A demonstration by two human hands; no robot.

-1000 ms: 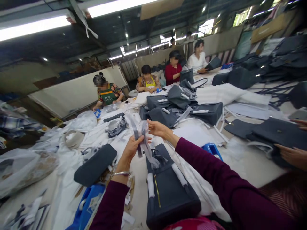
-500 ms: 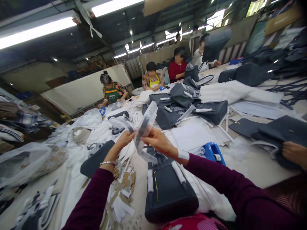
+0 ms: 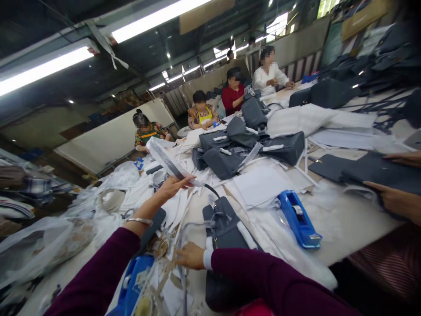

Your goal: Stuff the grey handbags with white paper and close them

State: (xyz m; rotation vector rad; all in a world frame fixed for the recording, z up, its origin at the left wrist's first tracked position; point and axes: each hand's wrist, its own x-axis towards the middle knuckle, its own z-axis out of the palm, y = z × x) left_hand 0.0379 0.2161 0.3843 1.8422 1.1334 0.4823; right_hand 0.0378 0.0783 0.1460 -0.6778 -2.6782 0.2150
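Hands (image 3: 173, 186) (image 3: 191, 256) parted, left fingers (image 3: 186, 180) seemingly pinching strap (image 3: 163, 159)

White fluorescent tubes (image 3: 158, 19) glare overhead against a dim ceiling (image 3: 141, 57); a window (image 3: 278, 27) beyond the far edge of the table (image 3: 345, 224) burns out. The right hand (image 3: 190, 256) blurs slightly; the table's left edge looks smeared.
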